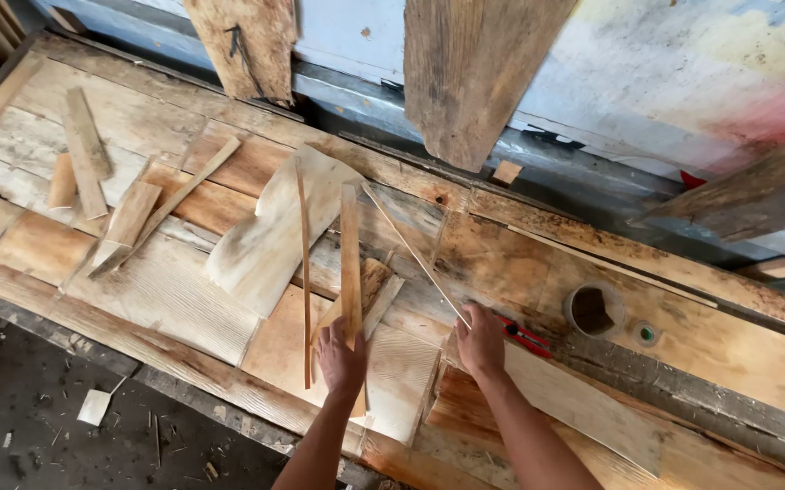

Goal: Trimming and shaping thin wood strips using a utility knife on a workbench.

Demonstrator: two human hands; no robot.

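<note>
Wood strip gripped in left hand fingers; right hand fingers pinch thin sliver.

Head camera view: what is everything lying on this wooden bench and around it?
Rough plank workbench: one, brown, fills the view.
Flat narrow wood strip: one, tan, bench middle, under the left hand.
Thin wooden sliver: one, pale, slanting up from the right hand.
Long thin curved wood strip: one, brown, left of the flat strip.
Curvy-edged pale board: one, whitish, centre left.
Red-handled tool: one, beside the right hand.
Round hole in the bench: one, right.
Leaning weathered boards: several, grey-brown, against the wall.
Short wood offcuts: several, tan, far left.
Left hand: holds the flat strip.
Right hand: holds the sliver's end.
</note>
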